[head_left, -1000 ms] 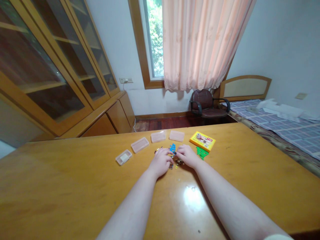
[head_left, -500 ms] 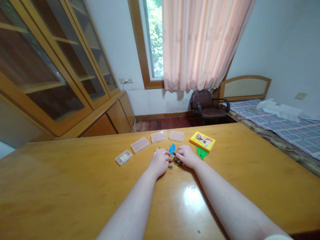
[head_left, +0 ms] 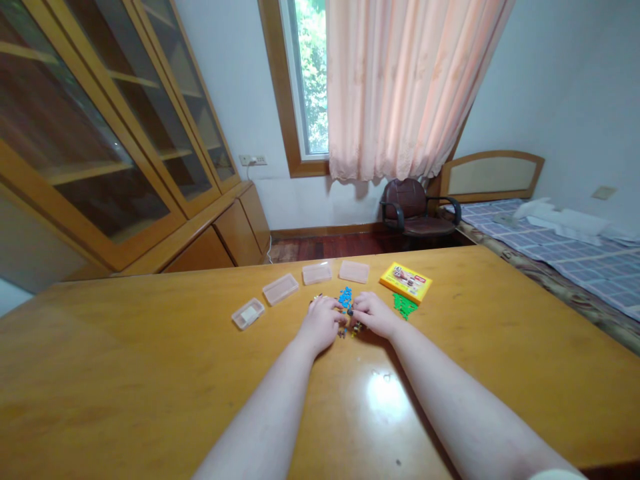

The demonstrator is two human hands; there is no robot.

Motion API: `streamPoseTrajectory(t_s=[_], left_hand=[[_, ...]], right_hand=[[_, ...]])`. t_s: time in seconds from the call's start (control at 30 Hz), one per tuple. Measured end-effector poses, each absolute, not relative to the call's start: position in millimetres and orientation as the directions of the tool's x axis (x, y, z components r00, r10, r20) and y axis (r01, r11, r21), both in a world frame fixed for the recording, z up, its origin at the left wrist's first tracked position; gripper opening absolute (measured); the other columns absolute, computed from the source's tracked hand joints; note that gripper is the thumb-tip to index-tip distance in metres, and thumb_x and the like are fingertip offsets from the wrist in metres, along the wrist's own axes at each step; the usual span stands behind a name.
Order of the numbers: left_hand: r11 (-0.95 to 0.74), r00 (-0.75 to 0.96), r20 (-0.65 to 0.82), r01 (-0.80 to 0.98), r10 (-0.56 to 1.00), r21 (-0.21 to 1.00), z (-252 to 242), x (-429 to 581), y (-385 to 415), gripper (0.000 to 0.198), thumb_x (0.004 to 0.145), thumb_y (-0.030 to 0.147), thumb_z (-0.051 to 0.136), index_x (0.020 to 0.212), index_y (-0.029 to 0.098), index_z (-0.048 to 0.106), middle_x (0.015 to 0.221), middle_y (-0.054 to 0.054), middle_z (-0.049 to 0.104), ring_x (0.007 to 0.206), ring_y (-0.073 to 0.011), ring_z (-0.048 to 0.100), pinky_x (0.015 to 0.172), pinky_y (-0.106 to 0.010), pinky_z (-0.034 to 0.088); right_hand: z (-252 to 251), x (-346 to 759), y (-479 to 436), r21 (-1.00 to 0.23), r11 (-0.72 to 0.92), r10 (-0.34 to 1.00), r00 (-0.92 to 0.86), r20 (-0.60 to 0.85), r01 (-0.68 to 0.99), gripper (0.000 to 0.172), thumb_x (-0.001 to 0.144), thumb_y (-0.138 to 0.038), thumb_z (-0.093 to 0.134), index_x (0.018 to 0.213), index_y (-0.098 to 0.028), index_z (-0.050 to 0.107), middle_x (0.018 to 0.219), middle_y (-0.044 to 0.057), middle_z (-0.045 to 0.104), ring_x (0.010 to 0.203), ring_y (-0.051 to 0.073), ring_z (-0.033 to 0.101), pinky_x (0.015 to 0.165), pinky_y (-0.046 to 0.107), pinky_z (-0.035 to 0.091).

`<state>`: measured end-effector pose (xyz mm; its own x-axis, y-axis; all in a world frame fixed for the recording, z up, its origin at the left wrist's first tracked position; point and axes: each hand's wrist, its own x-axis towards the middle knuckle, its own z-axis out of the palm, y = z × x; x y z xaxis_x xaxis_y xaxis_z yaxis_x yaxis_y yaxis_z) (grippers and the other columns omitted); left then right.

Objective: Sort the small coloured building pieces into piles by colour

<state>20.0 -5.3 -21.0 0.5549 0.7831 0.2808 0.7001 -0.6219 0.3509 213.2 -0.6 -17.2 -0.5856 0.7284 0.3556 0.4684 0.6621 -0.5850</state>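
Observation:
My left hand [head_left: 322,323] rests low over the table with its fingers bent, thumb and forefinger apart, and I see nothing between them. Across from it, my right hand [head_left: 374,315] pinches a small dark piece [head_left: 350,312] at its fingertips. Just beyond the hands lies a loose pile of small blue pieces [head_left: 345,297]. Small brown pieces [head_left: 343,333] and yellow pieces [head_left: 353,335] lie on the near side, partly covered by the hands. Green pieces [head_left: 405,306] are spread out to the right of my right hand. Some light and dark pieces are half hidden under my fingers.
Clear plastic cases [head_left: 281,289] stand in an arc behind the hands; the leftmost case [head_left: 248,314] has something white in it. A yellow printed box [head_left: 406,283] lies at the right. Beyond the wooden table [head_left: 150,373] are a chair [head_left: 415,210] and a bed [head_left: 575,233].
The dark piece at my right fingertips has shifted or turned slightly. Both hands stay in nearly the same place.

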Motion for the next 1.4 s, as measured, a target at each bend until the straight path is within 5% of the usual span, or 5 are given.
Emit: streamPoseTrajectory(t_s=[0.6, 0.93, 1.17, 1.3, 1.4], left_hand=[[-0.469, 0.412, 0.229, 0.814, 0.882, 0.342, -18, 17, -2, 0.02, 0.074, 0.014, 0.059, 0.062, 0.022, 0.072, 0.086, -0.004, 0.069, 0.09, -0.021, 0.057, 0.095, -0.041, 0.037], [-0.373, 0.303, 0.256, 0.879, 0.918, 0.297, -19, 18, -6, 0.035, 0.076, 0.014, 0.051, 0.106, 0.022, 0.067, 0.123, -0.009, 0.058, 0.119, -0.0275, 0.045, 0.105, -0.047, 0.03], [-0.37, 0.339, 0.154, 0.881, 0.928, 0.293, -33, 21, -4, 0.041, 0.083, 0.026, 0.048, 0.124, 0.028, 0.057, 0.143, -0.009, 0.041, 0.136, -0.034, 0.026, 0.11, -0.061, 0.012], [-0.376, 0.34, 0.163, 0.867, 0.926, 0.326, -32, 21, -3, 0.043, 0.084, 0.023, 0.044, 0.126, 0.025, 0.054, 0.14, -0.009, 0.046, 0.133, -0.0307, 0.032, 0.11, -0.06, 0.014], [-0.418, 0.368, 0.204, 0.84, 0.907, 0.345, -26, 20, -4, 0.037, 0.084, 0.018, 0.043, 0.114, 0.023, 0.062, 0.125, -0.006, 0.06, 0.125, -0.0252, 0.043, 0.112, -0.054, 0.017]], right_hand=[[-24, 210, 0, -0.475, 0.673, 0.733, -0.598, 0.324, 0.567, 0.037, 0.087, -0.03, 0.056, 0.052, -0.019, 0.063, 0.064, -0.001, 0.06, 0.065, 0.013, 0.048, 0.071, 0.028, 0.032], [-24, 218, 5, -0.414, 0.437, 0.88, -0.286, 0.379, 0.798, 0.036, 0.093, -0.031, 0.045, 0.071, -0.019, 0.071, 0.08, 0.005, 0.062, 0.077, 0.017, 0.047, 0.074, 0.032, 0.031], [-26, 212, 1, -0.444, 0.532, 0.844, -0.414, 0.34, 0.721, 0.03, 0.091, -0.037, 0.049, 0.077, -0.025, 0.073, 0.106, 0.003, 0.067, 0.099, 0.021, 0.048, 0.091, 0.04, 0.029], [-26, 213, 3, -0.455, 0.474, 0.875, -0.347, 0.337, 0.754, 0.029, 0.093, -0.035, 0.044, 0.1, -0.025, 0.07, 0.108, 0.005, 0.068, 0.106, 0.022, 0.05, 0.098, 0.043, 0.026], [-25, 215, 5, -0.462, 0.429, 0.897, -0.306, 0.319, 0.777, 0.032, 0.094, -0.034, 0.042, 0.095, -0.02, 0.071, 0.097, 0.007, 0.071, 0.095, 0.019, 0.056, 0.089, 0.034, 0.033]])
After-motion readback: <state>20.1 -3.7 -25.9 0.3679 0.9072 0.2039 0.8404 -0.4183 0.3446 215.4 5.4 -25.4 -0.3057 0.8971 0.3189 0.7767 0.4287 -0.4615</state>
